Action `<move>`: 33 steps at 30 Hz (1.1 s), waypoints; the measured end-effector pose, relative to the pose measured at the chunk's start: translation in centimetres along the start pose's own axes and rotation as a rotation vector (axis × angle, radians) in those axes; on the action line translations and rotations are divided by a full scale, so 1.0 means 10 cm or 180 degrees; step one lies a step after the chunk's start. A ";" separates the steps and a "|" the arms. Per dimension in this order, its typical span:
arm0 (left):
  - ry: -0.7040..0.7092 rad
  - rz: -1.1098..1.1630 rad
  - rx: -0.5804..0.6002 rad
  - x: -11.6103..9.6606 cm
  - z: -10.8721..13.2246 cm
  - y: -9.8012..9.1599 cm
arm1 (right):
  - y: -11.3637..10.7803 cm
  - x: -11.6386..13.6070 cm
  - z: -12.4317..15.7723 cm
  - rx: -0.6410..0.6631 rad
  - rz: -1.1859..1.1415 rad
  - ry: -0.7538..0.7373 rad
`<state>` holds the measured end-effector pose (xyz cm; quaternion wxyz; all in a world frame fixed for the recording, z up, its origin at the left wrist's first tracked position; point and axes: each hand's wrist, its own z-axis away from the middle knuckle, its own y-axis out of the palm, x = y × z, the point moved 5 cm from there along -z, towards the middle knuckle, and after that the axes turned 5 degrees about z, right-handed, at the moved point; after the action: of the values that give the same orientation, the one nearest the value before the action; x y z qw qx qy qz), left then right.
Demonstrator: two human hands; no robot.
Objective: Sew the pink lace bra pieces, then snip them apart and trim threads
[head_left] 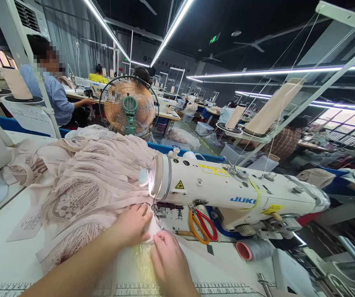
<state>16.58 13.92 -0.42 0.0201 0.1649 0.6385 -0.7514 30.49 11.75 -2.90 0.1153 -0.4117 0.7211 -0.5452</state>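
A heap of pale pink lace fabric (78, 181) lies on the white sewing table (1, 255), running under the head of a cream Juki sewing machine (226, 192). My left hand (132, 225) lies flat on the fabric just left of the needle, fingers stretched out and pressing the cloth down. My right hand (169, 260) rests in front of the needle, fingers together on a small fold of the fabric's edge. The needle and presser foot (158, 212) sit right beyond my fingertips, partly hidden by the cloth.
Orange-and-red handled scissors (202, 227) lie under the machine arm, beside a grey thread spool (253, 249). A standing fan (129, 105) faces me behind the table. Thread cones (271, 107) stand on a rack at right. A person in a striped shirt (56, 93) works at left.
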 end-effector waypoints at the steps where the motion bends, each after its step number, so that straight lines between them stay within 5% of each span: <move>1: -0.0012 0.0002 -0.0006 0.00 0.00 0.00 | 0.00 -0.01 0.00 -0.0046 -0.0008 -0.0011; 10: -0.0114 -0.0009 -0.0038 -0.01 -0.05 0.01 | 0.02 -0.08 0.04 -0.0403 -0.0218 -0.0139; 33: -0.0057 -0.0181 -0.0219 0.05 -0.09 0.04 | 0.03 -0.11 0.06 -0.0397 -0.0290 -0.0120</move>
<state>16.47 14.84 -1.08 0.0101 0.1392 0.6682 -0.7307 31.38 12.17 -3.72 0.0780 -0.4606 0.7319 -0.4960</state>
